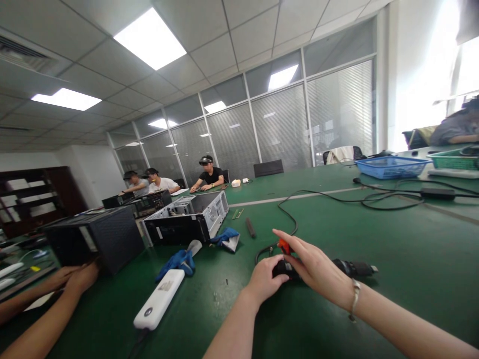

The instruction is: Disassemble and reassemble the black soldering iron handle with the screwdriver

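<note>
My left hand (pixel 265 280) is curled around one end of a black tool (pixel 354 268) that lies on the green table (pixel 404 239). My right hand (pixel 316 267) rests over the tool's middle, fingers stretched out, with its fingertips at a small orange part (pixel 284 246) on the tool. A bracelet sits on my right wrist. A black cable (pixel 288 217) runs from the tool away across the table.
An open computer case (pixel 190 217) and a black case (pixel 93 239) stand at left, with blue gloves (pixel 179 262) and a white power strip (pixel 159 299) nearby. A co-worker's arms (pixel 45 299) reach in at lower left. Three people sit far back. Baskets (pixel 391 167) stand at right.
</note>
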Demonstrator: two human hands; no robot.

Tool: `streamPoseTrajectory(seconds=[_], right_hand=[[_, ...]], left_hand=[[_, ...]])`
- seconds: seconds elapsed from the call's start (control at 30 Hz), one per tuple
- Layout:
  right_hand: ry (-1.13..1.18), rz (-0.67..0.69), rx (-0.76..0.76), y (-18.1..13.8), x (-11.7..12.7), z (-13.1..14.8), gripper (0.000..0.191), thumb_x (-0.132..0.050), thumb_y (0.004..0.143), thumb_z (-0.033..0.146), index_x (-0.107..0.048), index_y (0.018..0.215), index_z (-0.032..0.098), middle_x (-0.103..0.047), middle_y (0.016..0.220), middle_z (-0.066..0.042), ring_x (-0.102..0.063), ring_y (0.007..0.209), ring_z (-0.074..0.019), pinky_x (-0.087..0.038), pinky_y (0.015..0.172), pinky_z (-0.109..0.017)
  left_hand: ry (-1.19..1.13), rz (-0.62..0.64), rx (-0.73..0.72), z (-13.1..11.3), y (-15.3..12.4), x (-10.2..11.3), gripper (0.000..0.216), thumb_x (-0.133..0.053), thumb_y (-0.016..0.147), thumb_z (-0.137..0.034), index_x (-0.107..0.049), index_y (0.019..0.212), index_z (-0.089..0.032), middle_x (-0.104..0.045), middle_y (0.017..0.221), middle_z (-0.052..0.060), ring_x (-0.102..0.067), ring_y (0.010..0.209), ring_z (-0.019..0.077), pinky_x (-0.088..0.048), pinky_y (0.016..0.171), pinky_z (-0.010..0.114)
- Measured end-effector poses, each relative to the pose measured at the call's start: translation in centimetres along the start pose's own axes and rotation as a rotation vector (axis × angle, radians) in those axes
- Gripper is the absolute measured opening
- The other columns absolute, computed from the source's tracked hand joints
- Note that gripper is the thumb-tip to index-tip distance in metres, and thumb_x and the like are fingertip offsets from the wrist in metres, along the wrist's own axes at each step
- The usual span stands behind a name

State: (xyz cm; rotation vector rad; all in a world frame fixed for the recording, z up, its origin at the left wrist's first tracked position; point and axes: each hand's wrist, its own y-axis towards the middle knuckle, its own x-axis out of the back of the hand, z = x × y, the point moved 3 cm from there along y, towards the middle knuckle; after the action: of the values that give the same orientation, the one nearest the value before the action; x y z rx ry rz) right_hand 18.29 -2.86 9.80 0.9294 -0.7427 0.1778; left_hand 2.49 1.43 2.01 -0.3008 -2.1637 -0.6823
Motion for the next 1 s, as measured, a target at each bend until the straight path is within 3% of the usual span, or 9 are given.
streamPoseTrajectory(seconds=[0.13, 0.23, 0.33, 0.5, 0.63, 0.73, 0.87, 1.0], right_hand=[[0.053, 0.014, 0.012, 0.2, 0.7, 1.2, 0.053, -0.047, 0.087, 0.024, -0.033, 0.138, 0.025, -0.060, 0.118, -0.008, -0.059, 0.101, -0.0188, -0.048, 0.088, -0.033], [0.091, 0.210, 0.039, -0.3, 0.6, 2.3, 0.047, -0.056, 0.081, 0.025, -0.047, 0.128, 0.022, -0.064, 0.111, -0.008, -0.061, 0.097, -0.0193, -0.047, 0.087, -0.031], [0.112, 0.415, 0.031, -2.2, -0.2, 2.5, 0.047, -0.061, 0.075, 0.021, -0.053, 0.121, 0.021, -0.066, 0.100, -0.005, -0.062, 0.088, -0.0183, -0.047, 0.079, -0.028], [0.067, 0.539, -0.046, -6.5, -1.6, 1.0, 0.040, -0.060, 0.075, 0.023, -0.059, 0.114, 0.022, -0.064, 0.095, -0.004, -0.059, 0.087, -0.0178, -0.045, 0.076, -0.027], [0.099, 0.498, -0.110, -7.3, -1.5, -0.1, 0.033, -0.063, 0.077, 0.031, -0.063, 0.108, 0.023, -0.063, 0.093, -0.004, -0.059, 0.082, -0.0163, -0.047, 0.072, -0.026], [0.064, 0.352, -0.106, -6.6, -0.7, -1.4, 0.031, -0.059, 0.081, 0.032, -0.062, 0.110, 0.022, -0.062, 0.100, -0.007, -0.058, 0.089, -0.0175, -0.048, 0.080, -0.030], [-0.186, 0.109, -0.098, -6.4, 1.4, -4.7, 0.031, -0.052, 0.085, 0.028, -0.059, 0.115, 0.021, -0.060, 0.109, -0.010, -0.055, 0.099, -0.0216, -0.044, 0.090, -0.040], [-0.368, 0.077, -0.102, -7.1, 2.6, -8.8, 0.046, -0.061, 0.079, 0.036, -0.055, 0.123, 0.023, -0.058, 0.116, -0.011, -0.053, 0.106, -0.0260, -0.039, 0.095, -0.048]], left_hand=[[-0.038, 0.015, 0.003, 0.2, -0.1, -0.2, 0.030, -0.066, 0.075, -0.024, -0.064, 0.105, -0.019, -0.068, 0.107, 0.004, -0.061, 0.099, 0.0242, -0.047, 0.091, 0.036], [-0.074, 0.034, 0.028, 0.8, 0.0, -0.5, 0.029, -0.059, 0.078, -0.022, -0.065, 0.106, -0.017, -0.068, 0.107, 0.005, -0.062, 0.099, 0.0245, -0.047, 0.091, 0.035], [-0.073, 0.030, -0.012, 1.1, 0.2, -0.5, 0.049, -0.064, 0.073, -0.022, -0.058, 0.121, -0.018, -0.062, 0.122, 0.007, -0.055, 0.113, 0.0261, -0.042, 0.100, 0.036], [-0.029, -0.004, 0.013, 1.0, 0.3, -0.3, 0.054, -0.068, 0.073, -0.026, -0.054, 0.126, -0.022, -0.059, 0.126, 0.005, -0.054, 0.116, 0.0242, -0.038, 0.103, 0.037], [-0.030, -0.006, 0.004, 0.7, 0.1, -0.3, 0.052, -0.068, 0.075, -0.027, -0.054, 0.125, -0.023, -0.060, 0.125, 0.005, -0.054, 0.115, 0.0231, -0.039, 0.102, 0.035], [-0.014, -0.011, 0.011, 0.7, 0.1, -0.4, 0.052, -0.067, 0.075, -0.026, -0.054, 0.126, -0.023, -0.060, 0.126, 0.005, -0.054, 0.116, 0.0232, -0.038, 0.103, 0.035], [-0.007, -0.007, 0.025, 0.5, 0.0, -0.2, 0.051, -0.066, 0.076, -0.027, -0.054, 0.126, -0.024, -0.059, 0.127, 0.005, -0.054, 0.116, 0.0235, -0.038, 0.103, 0.036], [-0.003, -0.001, 0.023, 0.0, -0.1, 0.0, 0.051, -0.065, 0.077, -0.027, -0.053, 0.126, -0.025, -0.059, 0.127, 0.005, -0.054, 0.116, 0.0238, -0.039, 0.102, 0.038]])
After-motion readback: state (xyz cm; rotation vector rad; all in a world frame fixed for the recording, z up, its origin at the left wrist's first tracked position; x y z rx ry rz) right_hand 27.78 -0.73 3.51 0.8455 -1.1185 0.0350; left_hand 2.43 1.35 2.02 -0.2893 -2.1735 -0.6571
